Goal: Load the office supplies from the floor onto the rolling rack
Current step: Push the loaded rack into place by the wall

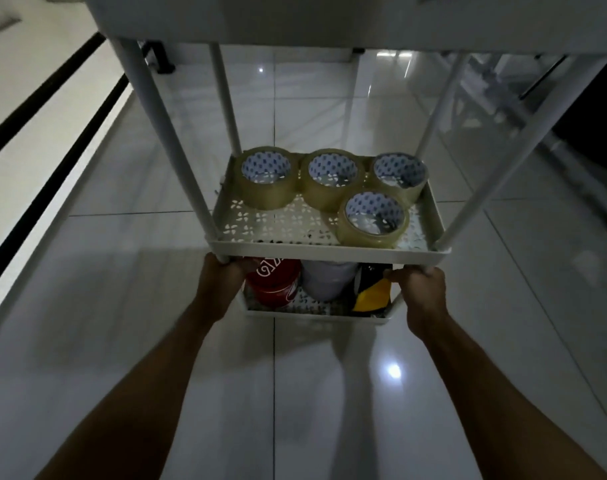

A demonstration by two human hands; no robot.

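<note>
The rolling rack (324, 249) is gripped at both near posts — left hand (222, 282) and right hand (421, 292), each grip closed round a post. Four tape rolls (373, 220) sit on the middle shelf, tubs below — loading looks finished; a steady push is called for.

Rolling rack (324, 250): four tape rolls (333, 176) on middle shelf (perforated); left hand (222, 275), right hand (421, 292) gripping near posts.
</note>
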